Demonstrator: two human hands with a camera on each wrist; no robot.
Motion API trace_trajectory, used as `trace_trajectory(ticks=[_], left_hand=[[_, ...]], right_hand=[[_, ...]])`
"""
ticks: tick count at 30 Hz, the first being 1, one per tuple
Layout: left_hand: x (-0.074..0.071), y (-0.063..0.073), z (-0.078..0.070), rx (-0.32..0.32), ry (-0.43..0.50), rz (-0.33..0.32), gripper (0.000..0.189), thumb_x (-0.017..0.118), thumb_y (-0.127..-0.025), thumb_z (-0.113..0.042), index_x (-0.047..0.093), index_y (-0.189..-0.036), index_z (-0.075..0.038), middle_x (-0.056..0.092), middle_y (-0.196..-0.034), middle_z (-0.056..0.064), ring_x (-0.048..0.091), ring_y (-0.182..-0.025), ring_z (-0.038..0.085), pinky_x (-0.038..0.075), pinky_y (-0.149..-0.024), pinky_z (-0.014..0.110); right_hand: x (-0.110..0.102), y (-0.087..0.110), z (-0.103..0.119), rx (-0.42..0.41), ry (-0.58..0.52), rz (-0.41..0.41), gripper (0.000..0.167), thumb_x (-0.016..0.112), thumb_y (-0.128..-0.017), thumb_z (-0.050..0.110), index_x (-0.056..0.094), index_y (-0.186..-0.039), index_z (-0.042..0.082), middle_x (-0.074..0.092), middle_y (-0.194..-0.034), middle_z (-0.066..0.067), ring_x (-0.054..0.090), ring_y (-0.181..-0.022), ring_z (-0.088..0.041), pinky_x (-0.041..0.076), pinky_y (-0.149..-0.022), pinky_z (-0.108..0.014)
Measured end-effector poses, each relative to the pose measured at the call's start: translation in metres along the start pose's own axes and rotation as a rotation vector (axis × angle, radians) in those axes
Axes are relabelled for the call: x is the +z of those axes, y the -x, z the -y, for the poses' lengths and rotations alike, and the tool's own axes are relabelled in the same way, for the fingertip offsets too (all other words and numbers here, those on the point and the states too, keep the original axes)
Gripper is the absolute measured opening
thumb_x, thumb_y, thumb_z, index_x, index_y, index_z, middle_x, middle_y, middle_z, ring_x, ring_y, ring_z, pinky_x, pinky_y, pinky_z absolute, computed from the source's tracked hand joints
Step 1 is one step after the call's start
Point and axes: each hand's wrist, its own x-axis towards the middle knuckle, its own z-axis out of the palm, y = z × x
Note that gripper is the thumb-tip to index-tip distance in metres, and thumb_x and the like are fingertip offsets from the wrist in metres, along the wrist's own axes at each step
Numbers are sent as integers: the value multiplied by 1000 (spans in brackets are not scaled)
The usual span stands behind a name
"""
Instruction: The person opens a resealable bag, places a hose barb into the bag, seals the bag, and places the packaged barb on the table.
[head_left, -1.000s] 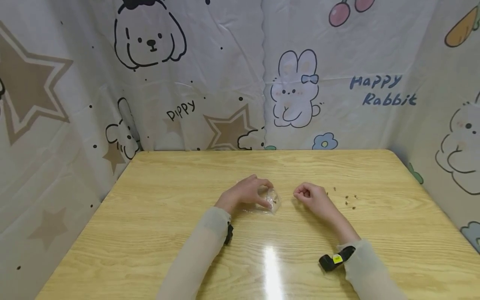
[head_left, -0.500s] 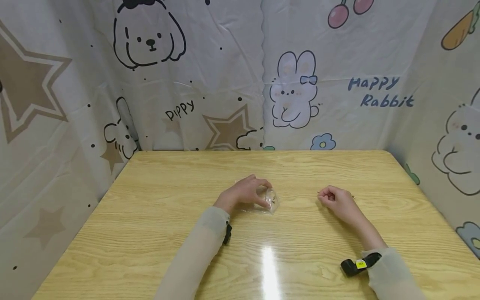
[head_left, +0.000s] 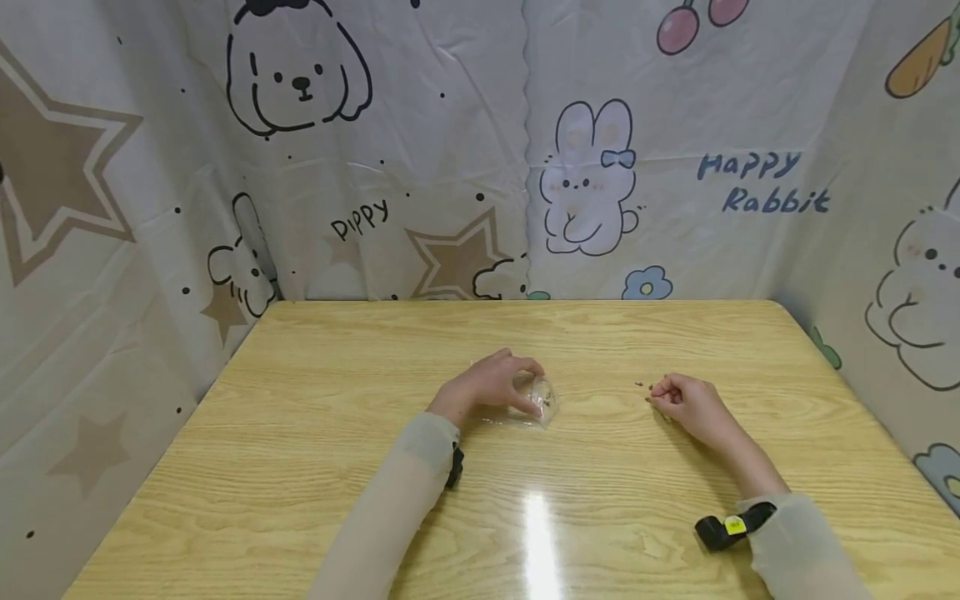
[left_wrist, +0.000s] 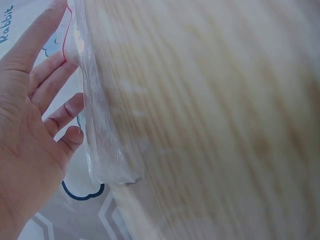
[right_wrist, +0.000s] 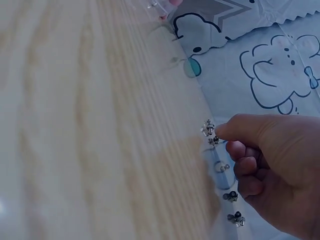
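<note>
In the head view, my left hand (head_left: 493,385) holds a clear zip bag (head_left: 542,421), thumb and index finger spreading its mouth. A few small dark pieces (head_left: 548,398) show in the bag. Along the bag's edge in the left wrist view runs a red zip line (left_wrist: 69,35). My right hand (head_left: 690,404) bends over the table with thumb and index finger together, pinching at a small shiny piece (right_wrist: 208,128). Another small piece (right_wrist: 214,141) lies right below the fingertips. More shiny pieces (right_wrist: 236,218) lie beside the curled fingers; their exact kind is too small to tell.
A wood-grain table (head_left: 337,358) carries the work, with a bright glare streak (head_left: 542,542) toward its front. Behind it and at both sides hang printed curtains (head_left: 450,150). One small piece (head_left: 639,383) lies on the table left of my right hand.
My right hand has moved rightward from beside the bag to the loose pieces, its fingertips now down among them. The left hand and the bag have hardly moved.
</note>
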Motion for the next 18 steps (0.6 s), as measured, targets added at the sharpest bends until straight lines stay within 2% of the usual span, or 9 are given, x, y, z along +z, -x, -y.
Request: trace_trajectory(ticks=[6, 13, 18], left_hand=[[0, 0, -1, 1, -6, 1, 65, 80, -74, -52, 58, -131, -31, 56, -124, -1, 46, -107, 15, 43, -102, 37], [-2, 1, -1, 2, -10, 3, 65, 80, -74, -52, 58, -131, -30, 57, -127, -2, 46, -109, 15, 43, -103, 37], [-3, 1, -1, 3, -12, 10, 66, 79, -75, -53, 57, -132, -30, 57, -127, -1, 47, -108, 16, 44, -102, 38]], right_hand=[[1, -3, 0, 15, 9, 56, 4, 65, -89, 3, 63, -90, 0, 60, -79, -6, 47, -71, -13, 38, -60, -20], [0, -6, 2, -25, 42, 74, 5, 65, -89, 3, 64, -88, -1, 63, -79, -9, 50, -71, -13, 41, -60, -21], [-2, -9, 4, -41, 67, 117, 7, 64, -90, 4, 63, -87, -2, 62, -78, -9, 50, -71, -13, 41, -60, -21]])
